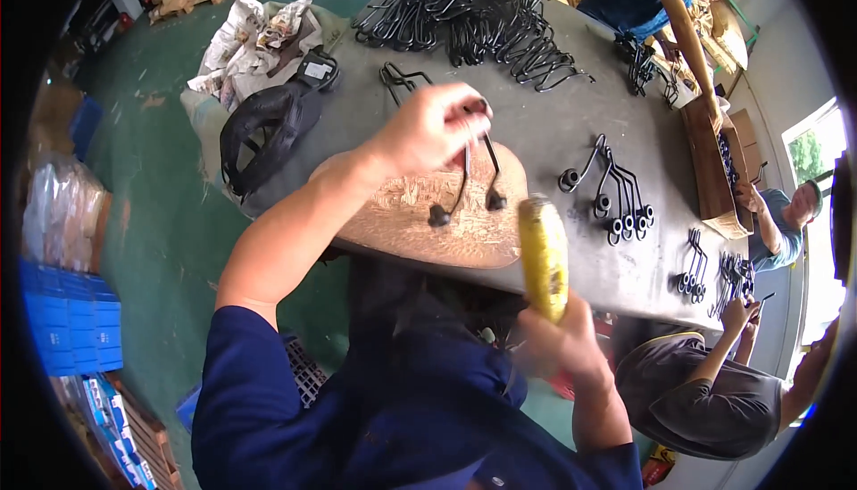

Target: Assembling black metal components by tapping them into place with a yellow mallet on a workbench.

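Note:
My left hand [437,128] is closed on a bent black metal rod [466,178], holding it over a worn wooden board [402,240] at the table's near edge. Two black rubber bushings [439,215] show at its lower ends, close above the board. A long, rounded yellow tool [544,253] with a scuffed surface, like a mallet, stands upright in my right hand [562,343], just right of the board. Motion smears that hand a little, but its fingers wrap round the tool's lower part. Another bent rod [393,79] lies beyond my left hand.
A large heap of bent black rods [473,12] covers the table's far side. Several rods with bushings [625,209] lie at right. A black bag [272,128] sits at left. Co-workers handle parts by a cardboard box [714,173]; another person [705,392] sits at the right.

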